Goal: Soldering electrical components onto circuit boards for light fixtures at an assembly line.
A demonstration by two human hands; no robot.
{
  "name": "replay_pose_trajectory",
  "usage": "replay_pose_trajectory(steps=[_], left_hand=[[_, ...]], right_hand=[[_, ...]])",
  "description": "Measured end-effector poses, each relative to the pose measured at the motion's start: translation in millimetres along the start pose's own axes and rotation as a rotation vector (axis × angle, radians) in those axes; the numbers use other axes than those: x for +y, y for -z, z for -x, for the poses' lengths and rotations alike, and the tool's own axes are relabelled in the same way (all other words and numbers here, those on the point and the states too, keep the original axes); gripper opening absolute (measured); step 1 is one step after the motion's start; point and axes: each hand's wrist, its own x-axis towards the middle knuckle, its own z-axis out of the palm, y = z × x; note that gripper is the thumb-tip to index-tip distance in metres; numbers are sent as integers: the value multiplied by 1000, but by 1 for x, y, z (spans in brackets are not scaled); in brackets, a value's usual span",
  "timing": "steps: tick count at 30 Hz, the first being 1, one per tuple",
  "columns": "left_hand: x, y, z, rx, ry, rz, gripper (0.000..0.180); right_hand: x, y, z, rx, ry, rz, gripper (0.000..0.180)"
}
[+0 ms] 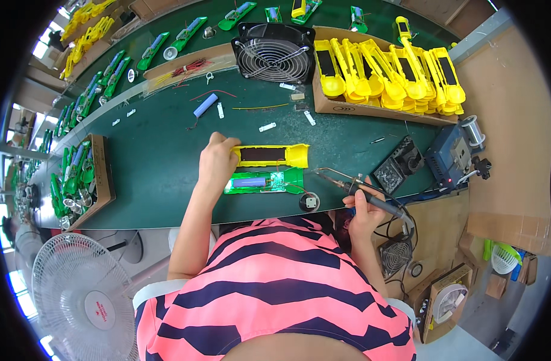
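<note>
My left hand (217,157) has its fingers closed on the left end of a yellow plastic flashlight casing half (297,156), which carries a dark panel. Just below it lies a green casing half (294,179) holding a blue cylindrical battery (249,183) and a small circuit board. Thin wires run from the green half to a round lamp head (309,202) at the table's near edge. Gripped in my right hand (365,207) is a soldering iron (368,194), its tip pointing left, apart from the green half. A thin strand of solder wire seems to show near the tip.
A cardboard box (383,112) of yellow casings stands at the back right, beside a black fan (274,54). On the right are a soldering station (448,161) and solder spool (472,132). Green assemblies fill a box (101,174) at left. A loose battery (205,105) lies farther back.
</note>
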Motion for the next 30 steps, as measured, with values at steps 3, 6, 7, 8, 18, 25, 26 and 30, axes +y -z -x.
replay_pose_trajectory(steps=[3,6,7,8,18,25,26,30], left_hand=[[9,4,29,266,-46,122,26],[2,-2,67,166,-167,241,47],[3,-4,71,38,-165,361,53],[1,-8,67,38,-261,366,52],[-18,92,-41,-55,-272,448,48],[-100,75,-264,338,-16,87,46],[-121,56,-293,380,53,72,47],[-172,-7,-359,416,397,123,54]], right_hand=[[0,9,-6,60,62,83,18],[-4,12,-13,134,78,119,18],[-3,13,-17,142,104,101,18],[-4,13,-20,160,119,134,16],[-4,17,-33,244,95,241,15],[0,15,-33,255,35,256,18],[-1,14,-33,266,26,257,18],[5,11,-36,309,-33,271,18]])
